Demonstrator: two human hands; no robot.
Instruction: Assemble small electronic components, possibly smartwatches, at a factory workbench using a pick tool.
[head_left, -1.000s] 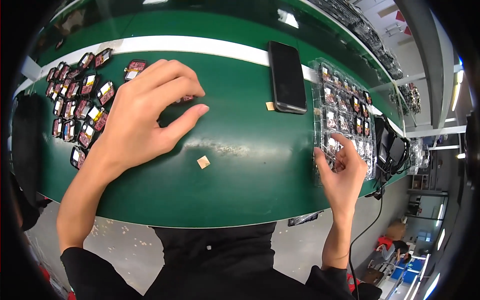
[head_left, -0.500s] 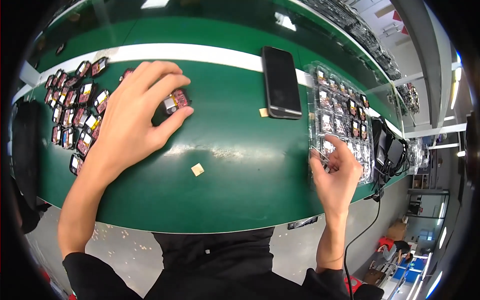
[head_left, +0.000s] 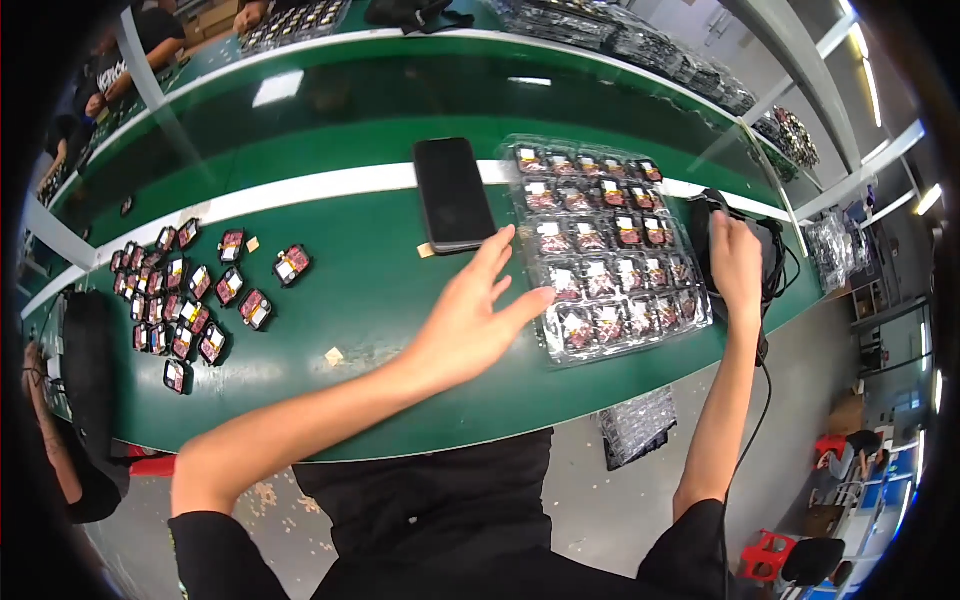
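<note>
My left hand (head_left: 475,325) is open, its fingers spread at the left edge of a clear plastic blister tray (head_left: 555,350). Several small black-cased electronic modules (head_left: 628,232) sit in the tray's pockets under shiny clear plastic. Beyond the tray's right side, my right hand (head_left: 735,260) is over a black bag-like item (head_left: 765,250); its fingers are partly hidden, and I cannot tell whether they grip anything. Loose modules with red boards and pale labels lie on the left of the green table, one (head_left: 292,264) nearest the middle.
A black phone (head_left: 453,195) lies beyond my left hand. A small tan paper square (head_left: 334,356) is on the table (head_left: 390,300). Behind a white rail (head_left: 330,182) stands a clear partition. A black cable (head_left: 752,425) hangs at the right edge. Other people work at the far left.
My left hand has left a module on the table and moved right to the tray. My right hand has gone from the tray's near left part to its right side. The view has shifted.
</note>
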